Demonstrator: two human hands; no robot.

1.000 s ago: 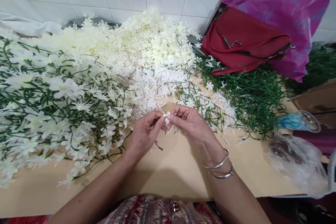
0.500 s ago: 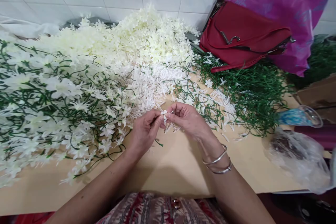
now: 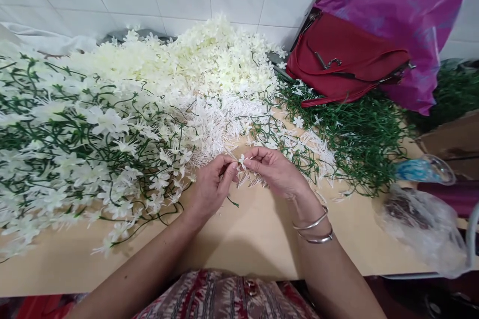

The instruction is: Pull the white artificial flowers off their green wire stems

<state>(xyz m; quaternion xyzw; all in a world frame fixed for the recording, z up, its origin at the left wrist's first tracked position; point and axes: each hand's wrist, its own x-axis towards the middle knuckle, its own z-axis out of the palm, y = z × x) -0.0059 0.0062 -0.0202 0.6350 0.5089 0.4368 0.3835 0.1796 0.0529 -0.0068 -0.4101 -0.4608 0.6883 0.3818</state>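
Observation:
My left hand [image 3: 211, 187] and my right hand [image 3: 275, 169] meet over the tan table [image 3: 239, 239], fingers pinched together. Between the fingertips sits a small white artificial flower [image 3: 242, 161]. A thin green stem [image 3: 232, 203] pokes out under my left hand. Just behind my hands lies a heap of white plastic stamens [image 3: 220, 124]. To the left spreads a mass of green stems with white flowers attached [image 3: 75, 149]. A pile of loose cream petals [image 3: 194, 65] lies at the back. Two metal bangles [image 3: 314, 229] ring my right wrist.
Bare green stems [image 3: 355, 129] cover the table's right side. A red handbag [image 3: 344, 60] leans on a purple plastic bag [image 3: 404, 5] at the back right. A clear plastic bag [image 3: 422, 219] and a blue-tinted glass object [image 3: 426, 169] lie at the right edge. A white tiled wall closes the back.
My hands stay pinched on the small flower; they have shifted slightly, and the view has drifted a little down and right.

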